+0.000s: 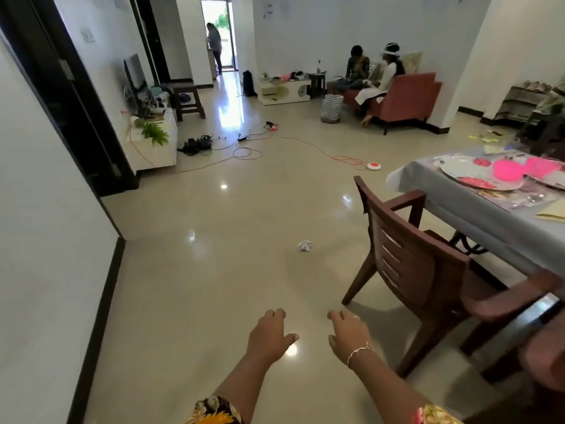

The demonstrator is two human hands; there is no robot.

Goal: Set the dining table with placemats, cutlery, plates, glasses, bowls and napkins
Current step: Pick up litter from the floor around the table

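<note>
The person is standing beside the worktop [452,206] rather than at it, facing down the room. The left hand [269,335] and right hand [348,333] are hovering palm-down over the floor, fingers loosely curled and holding nothing. I would guess they are between trips for more items. The setting is lying off to the right. A silver plate [461,171] is sitting on a placemat [519,198] near the worktop's edge, within reach of whoever takes the chair [422,264]. A pink bowl [509,170] is resting at the plate's far side, and I cannot tell what it is holding, if anything. A yellow napkin [553,213] is lying flat beside the placemat. A crumpled paper [304,246] is lying on the floor.
</note>
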